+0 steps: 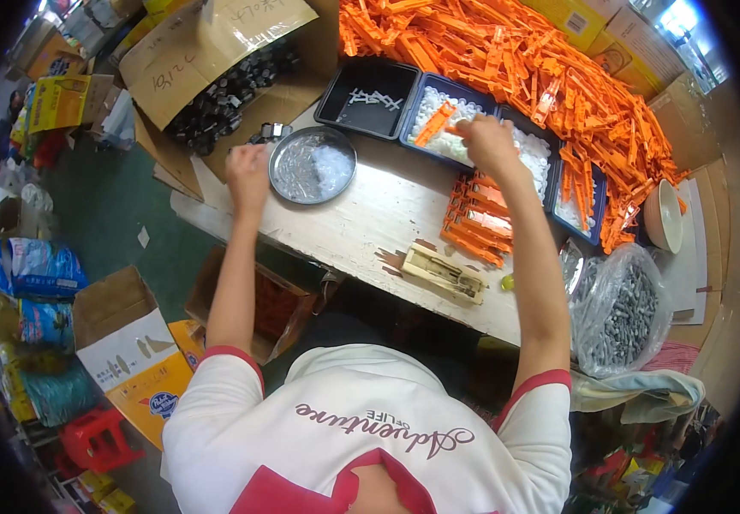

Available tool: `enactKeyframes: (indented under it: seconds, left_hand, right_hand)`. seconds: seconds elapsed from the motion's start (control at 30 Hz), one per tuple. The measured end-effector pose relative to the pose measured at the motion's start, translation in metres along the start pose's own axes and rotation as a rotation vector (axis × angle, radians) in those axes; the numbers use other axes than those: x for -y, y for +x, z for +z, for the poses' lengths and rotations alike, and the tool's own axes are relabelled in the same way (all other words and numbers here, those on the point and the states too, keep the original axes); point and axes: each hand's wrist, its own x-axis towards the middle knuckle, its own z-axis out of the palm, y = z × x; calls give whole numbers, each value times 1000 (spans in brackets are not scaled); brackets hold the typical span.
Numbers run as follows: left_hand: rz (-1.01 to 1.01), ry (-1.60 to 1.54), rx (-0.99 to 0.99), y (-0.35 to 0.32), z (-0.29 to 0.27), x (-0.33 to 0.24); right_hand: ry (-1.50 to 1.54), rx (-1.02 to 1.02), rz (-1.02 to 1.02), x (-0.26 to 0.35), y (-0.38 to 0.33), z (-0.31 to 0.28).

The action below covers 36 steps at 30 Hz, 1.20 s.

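Right hand (488,141): we see it above the blue bin (435,156) of small white parts, fingers bent and drawn close together. An orange plastic piece (434,124) slants over the white parts next to the fingertips; we cannot tell whether it is pinched or merely lying there.

Left hand (247,176): curled narrow just beside the left rim of the round metal dish (312,202), near a black-and-silver part (280,131). Its fingertips are too small in view; we cannot tell whether they hold anything.

Risks, in our judgement:
1. The dish carries thin silver pins (295,167) and a heap of tiny pale parts (331,167). Its wall looks low, so a knock from the left wrist could tip or scatter them.
2. The white parts lie loose and crowded. A hurried pinch could lift several, or flick some into the neighbouring bin.
3. The orange pile (507,51) rises directly behind the bins. A snagged piece could bring others sliding down among the white parts.
4. The right forearm crosses above the orange rack-like stack (477,223); a low sweep could disturb it.
5. The cream fixture (444,272) sits near the table's front edge, where a bump could push it off.
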Motion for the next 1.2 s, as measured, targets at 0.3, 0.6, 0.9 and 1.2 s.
enactKeyframes:
  seconds: [0.3, 0.6, 0.9, 1.2]
  left_hand:
    - [-7, 305, 179, 14, -8, 30]
    - [-40, 128, 187, -12, -16, 14]
    - [-77, -24, 277, -35, -35, 5]
    - [202, 214, 320, -41, -30, 2]
  right_hand:
    - [208, -163, -136, 68, -148, -11]
    - [139, -189, -12, 98, -214, 45]
    - [144, -103, -92, 116, -191, 56]
    - [170, -163, -97, 115, -197, 63]
